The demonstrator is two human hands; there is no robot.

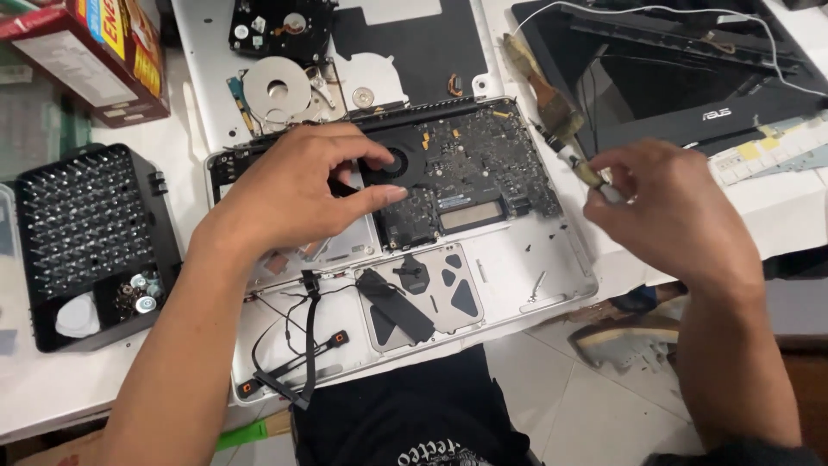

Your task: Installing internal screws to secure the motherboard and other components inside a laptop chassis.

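Left hand (297, 185): grip open, fingers spread flat on the round black plastic cooling fan (398, 164) inside the opened silver aluminium laptop base (517, 276), which overhangs the near edge of the white bench (52, 380). Right hand (668, 203): grip pinched shut on the worn wooden-handled brush (552, 108), tip end, off the base's right side. Risks: palm pressure could flex the dark green circuit board (483, 164); the overhanging base could tip; a loose brush could drop onto exposed parts.
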